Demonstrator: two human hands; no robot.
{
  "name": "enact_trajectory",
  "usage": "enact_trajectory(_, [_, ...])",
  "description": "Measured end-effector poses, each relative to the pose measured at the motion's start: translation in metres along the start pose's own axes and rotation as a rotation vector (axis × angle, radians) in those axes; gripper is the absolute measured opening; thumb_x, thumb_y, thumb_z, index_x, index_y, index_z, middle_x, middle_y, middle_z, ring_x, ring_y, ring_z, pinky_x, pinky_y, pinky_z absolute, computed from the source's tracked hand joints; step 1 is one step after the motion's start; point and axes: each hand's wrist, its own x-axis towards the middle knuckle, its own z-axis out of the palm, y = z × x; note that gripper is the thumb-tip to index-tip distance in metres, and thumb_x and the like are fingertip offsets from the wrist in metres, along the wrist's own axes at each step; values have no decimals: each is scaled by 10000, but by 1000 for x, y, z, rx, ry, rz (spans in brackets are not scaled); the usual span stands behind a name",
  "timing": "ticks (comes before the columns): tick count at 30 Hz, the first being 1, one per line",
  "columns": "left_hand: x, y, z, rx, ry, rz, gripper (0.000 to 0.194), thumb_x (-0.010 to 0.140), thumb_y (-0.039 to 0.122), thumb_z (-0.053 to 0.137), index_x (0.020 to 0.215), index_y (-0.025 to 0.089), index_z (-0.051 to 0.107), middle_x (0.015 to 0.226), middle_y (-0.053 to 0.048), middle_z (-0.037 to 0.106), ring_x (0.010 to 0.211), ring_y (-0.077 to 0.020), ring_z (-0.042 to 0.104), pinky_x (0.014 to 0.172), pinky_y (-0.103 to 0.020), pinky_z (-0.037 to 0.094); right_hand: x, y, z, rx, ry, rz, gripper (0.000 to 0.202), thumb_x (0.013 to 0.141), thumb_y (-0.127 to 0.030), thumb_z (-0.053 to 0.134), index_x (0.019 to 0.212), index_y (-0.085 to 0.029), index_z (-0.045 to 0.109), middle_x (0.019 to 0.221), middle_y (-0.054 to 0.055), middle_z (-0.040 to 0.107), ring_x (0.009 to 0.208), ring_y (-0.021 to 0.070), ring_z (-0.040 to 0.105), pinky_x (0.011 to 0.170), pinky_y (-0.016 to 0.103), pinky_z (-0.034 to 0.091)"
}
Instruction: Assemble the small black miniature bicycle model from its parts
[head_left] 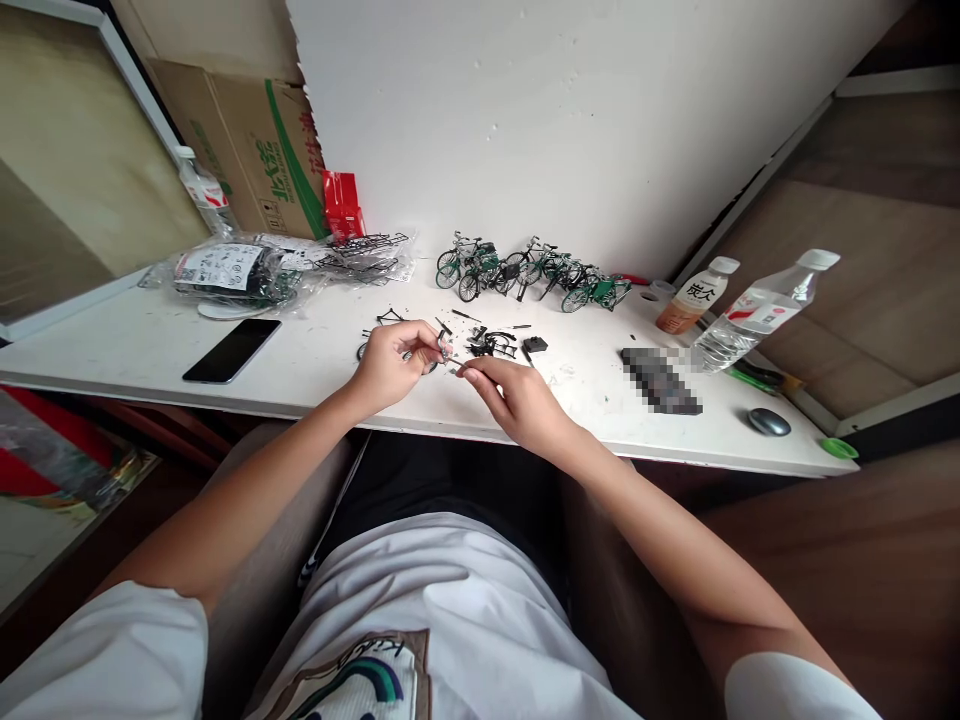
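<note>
My left hand [397, 365] pinches a small silvery and dark part [443, 346] between thumb and fingers, above the white table [322, 385]. From the right, my right hand [517, 398] grips a thin dark rod-like piece [456, 363], whose tip reaches the small part; its exact shape is too small to tell. Behind and between the hands lie loose black model bicycle parts [491, 343] and a small black block-like piece [534, 345]. Several assembled green and black miniature bicycles [551, 265] stand farther back near the wall.
A phone [232, 351] and plastic bags of parts [225, 275] lie at the left, before a cardboard box [255, 150]. On the right are a water bottle [757, 315], an orange-labelled bottle [694, 298], a blurred dark item [661, 382] and a mouse [769, 421].
</note>
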Motion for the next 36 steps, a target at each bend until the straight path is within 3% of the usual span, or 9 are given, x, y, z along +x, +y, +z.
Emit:
enact_trajectory(4, [0, 7, -1, 12, -52, 19, 155, 917, 176, 722, 762, 174, 720, 817, -60, 766, 638, -129, 664, 557, -239, 525, 2, 11, -7, -303, -7, -135, 437, 1136, -543, 445, 990, -225, 708, 877, 105, 697, 801, 227, 574, 706, 329, 355])
enact_trajectory(9, [-5, 3, 6, 32, -13, 39, 190, 933, 177, 704, 744, 177, 690, 806, -51, 758, 707, -144, 704, 625, -252, 562, 3, 24, -6, -292, -21, -127, 493, 1136, -571, 404, 890, -222, 651, 775, 77, 634, 701, 206, 504, 680, 331, 312])
enact_trajectory(12, [-7, 2, 11, 46, 26, 70, 211, 946, 188, 699, 738, 180, 665, 805, -50, 753, 703, -143, 706, 632, -255, 564, 2, 23, 1, -66, -19, -37, 533, 1111, -649, 410, 888, -223, 641, 753, 49, 621, 655, 179, 498, 689, 314, 356])
enact_trajectory(15, [-7, 4, 11, 143, 76, 172, 234, 956, 159, 685, 724, 187, 659, 811, -47, 763, 740, -151, 721, 668, -263, 565, 2, 16, 9, 357, -48, 172, 542, 1065, -719, 482, 872, -227, 606, 612, -26, 509, 555, 145, 466, 634, 287, 379])
enact_trajectory(19, [-5, 5, 4, 277, 70, 341, 272, 976, 100, 623, 726, 195, 678, 842, -54, 782, 804, -163, 746, 723, -282, 574, 5, 12, 16, 997, -197, 470, 485, 971, -683, 684, 856, -235, 535, 539, -123, 220, 455, 102, 292, 476, 244, 207])
enact_trajectory(22, [-2, 3, -2, 304, -16, 357, 265, 979, 101, 608, 751, 195, 703, 853, -65, 784, 803, -171, 748, 716, -291, 575, 8, 16, 17, 1149, -245, 549, 446, 937, -608, 764, 869, -226, 543, 561, -128, 206, 464, 86, 243, 461, 238, 144])
enact_trajectory(27, [1, -1, -2, 247, -42, 226, 226, 952, 127, 646, 750, 189, 724, 800, -56, 762, 753, -164, 727, 698, -288, 564, 8, 22, 14, 926, -169, 426, 486, 980, -669, 661, 827, -222, 549, 579, -103, 259, 490, 94, 289, 492, 236, 204])
enact_trajectory(33, [0, -6, -2, 116, -50, 50, 124, 903, 168, 702, 788, 175, 746, 798, -57, 763, 696, -157, 714, 602, -258, 543, 5, 18, -4, 292, -94, 138, 484, 1076, -642, 527, 1045, -208, 738, 687, 7, 591, 637, 162, 518, 632, 283, 392])
enact_trajectory(36, [0, -6, -1, 43, -62, -9, 109, 885, 175, 722, 777, 164, 733, 778, -57, 756, 647, -146, 702, 579, -251, 551, 5, 21, -10, -57, -25, -33, 432, 1114, -560, 500, 1123, -219, 765, 799, 66, 682, 765, 214, 587, 731, 322, 410])
